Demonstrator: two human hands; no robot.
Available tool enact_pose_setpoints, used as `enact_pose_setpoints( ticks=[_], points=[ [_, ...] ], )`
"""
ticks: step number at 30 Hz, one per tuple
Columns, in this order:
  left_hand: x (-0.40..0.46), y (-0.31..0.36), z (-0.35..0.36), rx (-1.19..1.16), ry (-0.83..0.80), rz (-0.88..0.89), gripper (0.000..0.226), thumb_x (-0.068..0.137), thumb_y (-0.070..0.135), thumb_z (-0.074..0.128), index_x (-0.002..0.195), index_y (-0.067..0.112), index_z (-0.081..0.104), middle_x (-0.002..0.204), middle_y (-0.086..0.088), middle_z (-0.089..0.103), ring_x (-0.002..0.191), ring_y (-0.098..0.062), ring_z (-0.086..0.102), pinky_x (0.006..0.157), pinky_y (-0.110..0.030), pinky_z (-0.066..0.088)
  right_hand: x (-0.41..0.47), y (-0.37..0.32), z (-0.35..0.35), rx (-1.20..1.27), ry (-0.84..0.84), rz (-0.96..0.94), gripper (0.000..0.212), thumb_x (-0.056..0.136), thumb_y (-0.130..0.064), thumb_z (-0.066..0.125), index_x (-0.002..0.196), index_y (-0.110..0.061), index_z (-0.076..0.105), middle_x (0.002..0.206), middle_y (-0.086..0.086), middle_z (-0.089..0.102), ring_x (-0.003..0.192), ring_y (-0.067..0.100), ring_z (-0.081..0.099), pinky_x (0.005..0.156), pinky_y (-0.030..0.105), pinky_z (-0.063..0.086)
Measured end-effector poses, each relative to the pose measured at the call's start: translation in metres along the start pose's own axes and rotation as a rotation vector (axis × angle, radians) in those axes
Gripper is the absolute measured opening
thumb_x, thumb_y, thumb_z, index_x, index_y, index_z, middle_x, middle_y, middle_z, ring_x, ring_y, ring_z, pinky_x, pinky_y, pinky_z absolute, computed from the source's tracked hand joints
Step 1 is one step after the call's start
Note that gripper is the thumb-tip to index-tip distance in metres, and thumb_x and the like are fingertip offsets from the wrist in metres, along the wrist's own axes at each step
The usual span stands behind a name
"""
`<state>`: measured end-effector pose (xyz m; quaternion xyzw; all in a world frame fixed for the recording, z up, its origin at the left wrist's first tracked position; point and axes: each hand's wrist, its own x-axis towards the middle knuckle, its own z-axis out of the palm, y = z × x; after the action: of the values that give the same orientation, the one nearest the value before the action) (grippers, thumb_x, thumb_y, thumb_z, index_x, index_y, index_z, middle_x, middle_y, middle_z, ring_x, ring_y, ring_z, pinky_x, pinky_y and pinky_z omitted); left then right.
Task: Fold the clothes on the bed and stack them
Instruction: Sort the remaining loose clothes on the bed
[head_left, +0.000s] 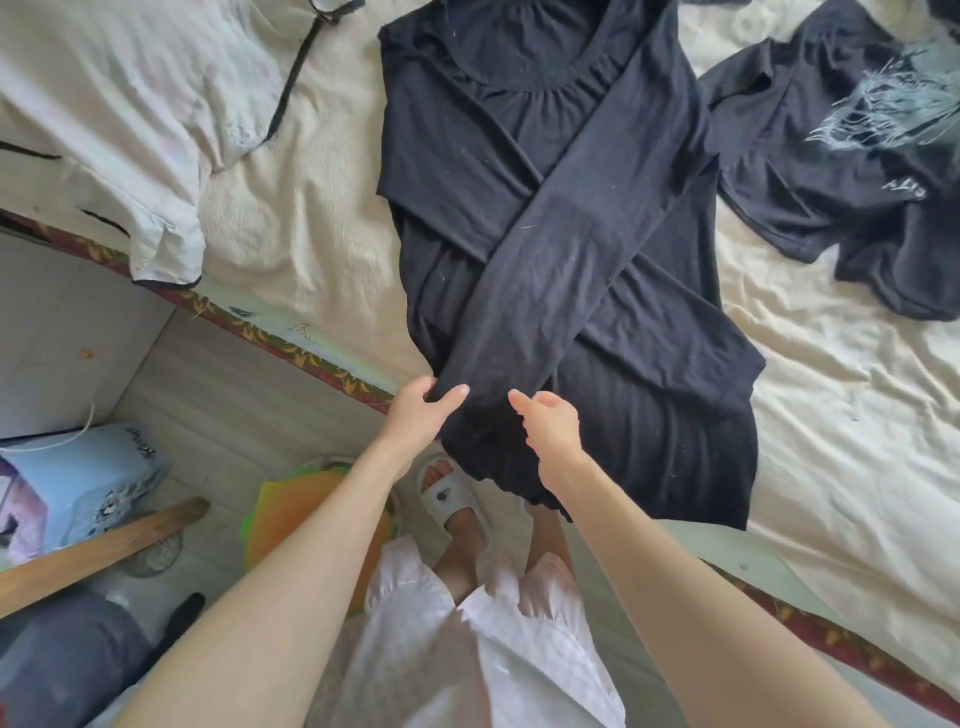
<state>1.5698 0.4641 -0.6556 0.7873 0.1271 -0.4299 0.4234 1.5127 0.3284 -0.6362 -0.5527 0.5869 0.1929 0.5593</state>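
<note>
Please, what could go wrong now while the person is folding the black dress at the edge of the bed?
1. The hem of the black dress hangs over the bed edge near the slipper; it may slide off toward the floor.
2. Only the left hand grips the crossed sleeve; the right hand hovers beside it, so the fold may come out uneven.
</note>
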Motion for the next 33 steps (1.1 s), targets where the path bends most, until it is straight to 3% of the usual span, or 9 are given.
enact_pose_setpoints(
  ticks=[1,4,8,15,20,23,28,31,33],
  points=[
    [-0.002,-0.006,-0.003,0.001,0.003,-0.013,0.040,0.092,0.041,0.056,0.120,0.012,0.053,0.118,0.002,0.055,0.110,-0.018,0.054,0.081,-0.031,0.048,-0.001,0.003,-0.001,-0.009,0.002,-0.047,0.029,0.092,-0.026,0.056,0.085,0.002,0.052,0.085,0.005,0.048,0.075,0.033,0.053,0.076,0.034,0.047],
    [-0.007,-0.025,-0.009,-0.031,0.002,-0.022,0.029,0.093,0.034,0.058,0.107,0.009,0.056,0.111,-0.009,0.062,0.101,-0.024,0.060,0.081,-0.034,0.052,-0.007,0.016,-0.005,-0.072,0.036,-0.152,0.023,0.095,-0.029,0.049,0.086,-0.007,0.050,0.091,0.007,0.062,0.071,0.011,0.056,0.065,0.025,0.042],
    [-0.012,-0.041,-0.006,-0.031,-0.053,-0.111,0.022,0.094,0.025,0.057,0.111,0.012,0.053,0.105,-0.005,0.062,0.095,-0.020,0.062,0.090,-0.038,0.053,-0.006,0.029,-0.010,-0.087,0.062,-0.135,0.016,0.095,-0.025,0.049,0.084,-0.014,0.050,0.077,-0.001,0.063,0.086,0.019,0.064,0.081,0.035,0.049],
    [0.004,-0.020,-0.004,-0.225,0.134,-0.011,0.039,0.093,0.027,0.059,0.128,0.014,0.047,0.122,0.000,0.054,0.110,-0.016,0.053,0.087,-0.028,0.042,0.004,0.029,-0.063,-0.273,0.338,-0.349,0.010,0.095,-0.029,0.047,0.098,-0.021,0.052,0.081,-0.016,0.055,0.073,0.000,0.049,0.059,0.016,0.031],
    [0.008,-0.022,0.009,-0.122,-0.055,-0.094,0.053,0.092,0.028,0.061,0.138,0.014,0.040,0.141,-0.002,0.047,0.127,-0.025,0.047,0.101,-0.041,0.042,0.017,0.037,-0.133,-0.403,0.516,-0.409,0.021,0.094,-0.020,0.050,0.111,-0.010,0.056,0.100,0.000,0.055,0.100,0.021,0.050,0.083,0.032,0.037],
    [-0.003,-0.039,0.023,-0.089,-0.064,-0.133,0.052,0.090,0.029,0.064,0.137,0.015,0.045,0.136,-0.002,0.052,0.120,-0.022,0.050,0.094,-0.035,0.043,0.026,0.051,-0.172,-0.484,0.588,-0.340,0.027,0.093,-0.017,0.052,0.117,-0.004,0.053,0.115,0.012,0.055,0.113,0.030,0.046,0.094,0.040,0.035],
    [-0.027,-0.067,0.040,-0.161,0.084,-0.094,0.020,0.092,0.033,0.060,0.100,0.016,0.059,0.097,0.004,0.062,0.094,-0.018,0.057,0.074,-0.029,0.042,0.037,0.067,-0.211,-0.453,0.528,-0.254,0.043,0.092,-0.030,0.058,0.125,-0.005,0.045,0.123,0.013,0.049,0.113,0.029,0.047,0.092,0.039,0.038],
    [-0.042,-0.076,0.050,-0.165,0.240,-0.081,0.023,0.098,0.035,0.048,0.091,0.013,0.051,0.091,-0.002,0.057,0.086,-0.020,0.054,0.063,-0.026,0.039,0.042,0.071,-0.223,-0.377,0.408,-0.204,0.042,0.090,-0.036,0.060,0.118,-0.009,0.046,0.109,0.005,0.054,0.098,0.021,0.051,0.081,0.033,0.038],
    [-0.052,-0.077,0.057,-0.210,0.301,-0.069,0.023,0.098,0.032,0.049,0.092,0.010,0.046,0.093,-0.006,0.054,0.085,-0.022,0.053,0.068,-0.031,0.041,0.043,0.074,-0.228,-0.373,0.290,-0.147,0.038,0.089,-0.038,0.061,0.112,-0.011,0.047,0.102,0.002,0.056,0.091,0.019,0.054,0.078,0.033,0.041]
  ],
)
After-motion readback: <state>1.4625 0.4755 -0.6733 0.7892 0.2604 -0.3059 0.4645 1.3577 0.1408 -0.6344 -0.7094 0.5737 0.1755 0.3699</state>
